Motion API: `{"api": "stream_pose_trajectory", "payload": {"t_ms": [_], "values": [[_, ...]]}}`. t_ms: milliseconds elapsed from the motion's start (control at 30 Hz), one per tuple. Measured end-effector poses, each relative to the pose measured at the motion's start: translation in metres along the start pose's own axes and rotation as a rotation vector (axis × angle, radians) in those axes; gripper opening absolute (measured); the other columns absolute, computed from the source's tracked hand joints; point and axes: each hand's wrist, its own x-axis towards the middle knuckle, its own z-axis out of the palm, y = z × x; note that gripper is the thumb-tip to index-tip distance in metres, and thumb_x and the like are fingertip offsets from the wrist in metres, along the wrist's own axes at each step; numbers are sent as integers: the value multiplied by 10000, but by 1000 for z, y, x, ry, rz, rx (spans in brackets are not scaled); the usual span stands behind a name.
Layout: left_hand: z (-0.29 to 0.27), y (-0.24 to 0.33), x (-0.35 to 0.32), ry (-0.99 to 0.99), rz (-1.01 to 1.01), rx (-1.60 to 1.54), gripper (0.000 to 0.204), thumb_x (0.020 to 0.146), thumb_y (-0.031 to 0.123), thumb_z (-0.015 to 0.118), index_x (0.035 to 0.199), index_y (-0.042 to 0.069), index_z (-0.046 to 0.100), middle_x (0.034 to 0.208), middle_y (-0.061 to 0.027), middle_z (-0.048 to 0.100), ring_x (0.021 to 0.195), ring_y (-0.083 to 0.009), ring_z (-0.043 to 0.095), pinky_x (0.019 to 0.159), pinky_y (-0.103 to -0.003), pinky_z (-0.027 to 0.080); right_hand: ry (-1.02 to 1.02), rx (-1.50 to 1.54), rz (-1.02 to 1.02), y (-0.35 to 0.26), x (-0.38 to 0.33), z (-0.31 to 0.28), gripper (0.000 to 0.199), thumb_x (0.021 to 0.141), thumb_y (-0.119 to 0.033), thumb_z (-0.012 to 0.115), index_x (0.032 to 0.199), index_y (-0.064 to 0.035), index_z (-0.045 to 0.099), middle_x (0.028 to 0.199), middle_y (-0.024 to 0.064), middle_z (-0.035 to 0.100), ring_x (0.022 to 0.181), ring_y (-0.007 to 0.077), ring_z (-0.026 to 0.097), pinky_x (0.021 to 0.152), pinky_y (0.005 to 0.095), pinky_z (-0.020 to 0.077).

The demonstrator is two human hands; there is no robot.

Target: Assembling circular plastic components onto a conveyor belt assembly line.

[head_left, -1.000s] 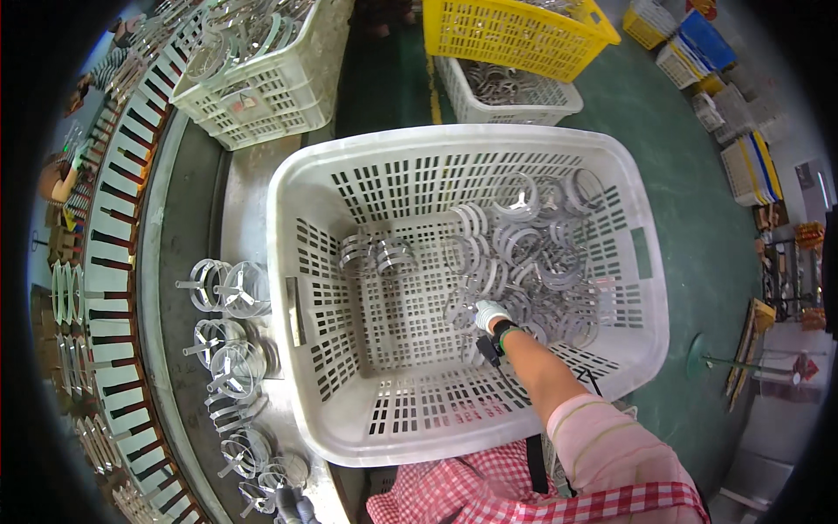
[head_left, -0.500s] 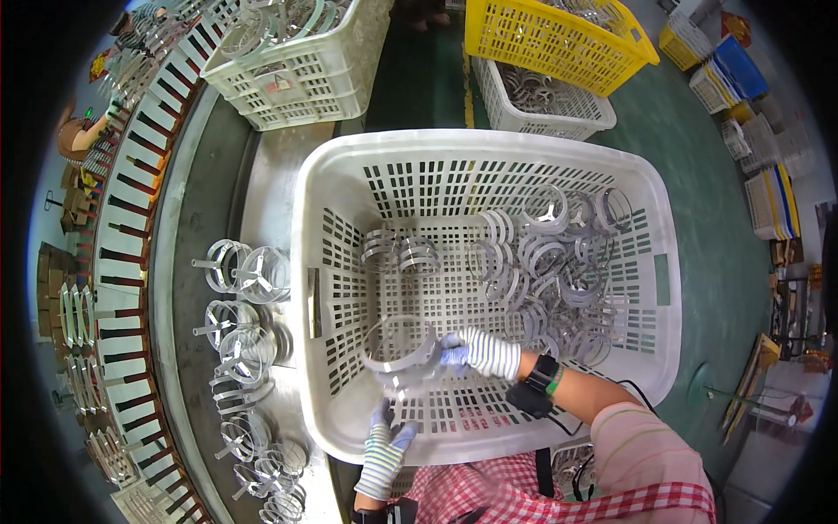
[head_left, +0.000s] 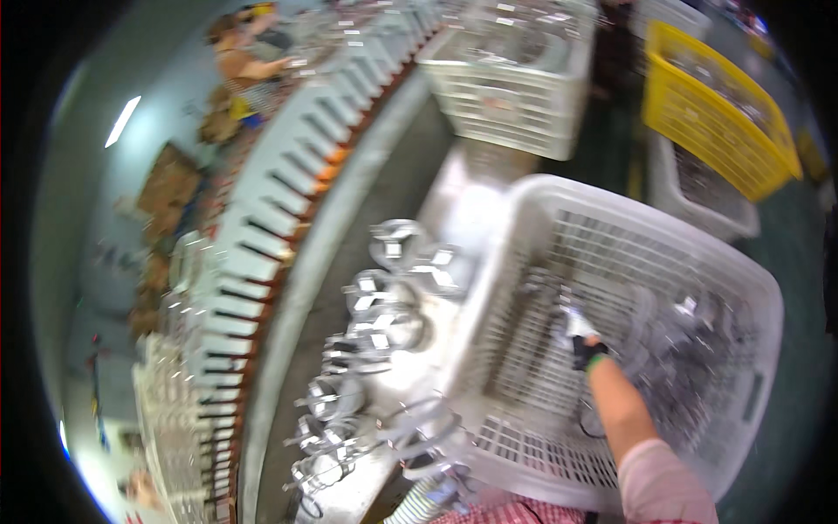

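Observation:
My left hand (head_left: pixel 439 495), in a striped glove, is at the lower edge, closed on metal rings (head_left: pixel 423 434) beside the near left corner of the white basket (head_left: pixel 515 218). My right hand (head_left: pixel 576 321), also gloved, reaches down inside the basket to a small group of metal rings (head_left: pixel 543 284) by its far left part. Motion blur smears its fingers, so their grip cannot be made out. A heap of metal rings (head_left: pixel 698 349) fills the right side of the basket.
Metal rings with three-armed centres (head_left: pixel 375 323) stand in rows on the metal table left of the basket. Beyond them curves a slatted conveyor (head_left: pixel 262 236). A filled white crate (head_left: pixel 502 100) and a yellow crate (head_left: pixel 707 109) stand at the back. A person (head_left: pixel 240 61) is across the conveyor.
The view has swung left and is blurred. My left hand now has the rings outside the basket, near the table; they were between both hands. My right hand has gone deeper into the basket.

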Motion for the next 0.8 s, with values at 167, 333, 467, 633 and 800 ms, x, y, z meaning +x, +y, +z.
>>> {"api": "stream_pose_trajectory", "payload": {"t_ms": [167,333,467,633,800], "values": [[-22,12,-45,174,196,129,342,905,293,502,1101,13,494,888,-116,627,718,-196,636,612,-282,528,445,94,146,32,79,-61,186,858,-358,556,874,-173,542,668,-2,509,555,173,471,518,386,423],[-91,-21,-52,312,212,-203,405,828,190,624,1140,10,438,1015,-201,576,869,-296,614,709,-366,520,467,23,83,48,114,-82,182,869,-325,497,782,-173,546,647,-18,520,578,150,498,537,331,445],[-121,-3,-42,203,432,-196,286,854,165,590,1056,-7,485,1037,-203,565,891,-303,609,775,-400,529,365,85,-341,-40,108,-181,231,874,-260,450,694,-155,551,573,-2,496,481,151,471,451,288,420],[-160,44,-13,349,767,126,183,871,182,566,841,8,518,947,-119,539,906,-238,576,795,-385,523,637,-33,-128,21,29,-90,277,880,-326,424,905,-88,563,785,52,578,672,171,565,567,364,480],[-241,171,65,871,1351,1049,157,877,110,489,977,17,567,858,-40,592,756,-116,551,643,-252,463,684,-206,-362,2,-94,-61,218,856,-348,468,824,-143,532,692,12,514,582,169,515,482,349,448]]}}
